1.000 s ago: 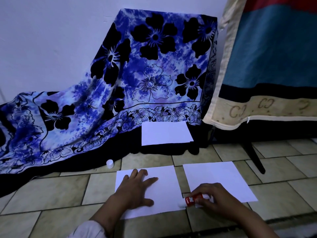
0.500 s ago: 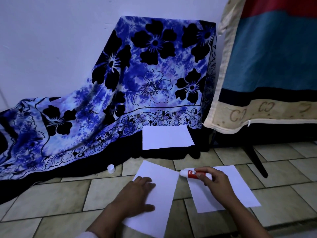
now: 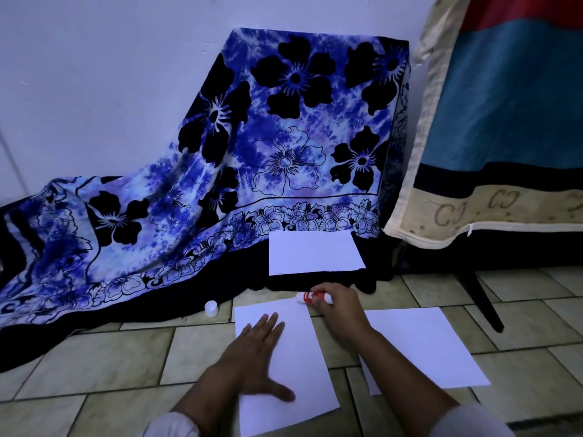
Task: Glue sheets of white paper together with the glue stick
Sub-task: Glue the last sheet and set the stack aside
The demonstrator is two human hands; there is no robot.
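Head view: glue stick [image 3: 312,297] lies at the far right corner of a white sheet [image 3: 299,373] on the tiled floor [image 3: 104,367], pinched by the right hand [image 3: 339,302]. The left hand [image 3: 258,357], fingers spread, presses that sheet. A second sheet [image 3: 422,342] lies just beside it.

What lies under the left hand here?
The left hand lies flat on a white sheet, which rests on the tiled floor. Whatever is on the paper beneath the palm, glue included, is covered.

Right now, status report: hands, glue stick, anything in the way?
Left hand flat on left sheet. Right hand grips glue stick, tip at that sheet's far corner. Cap off, lying left; nothing blocking.
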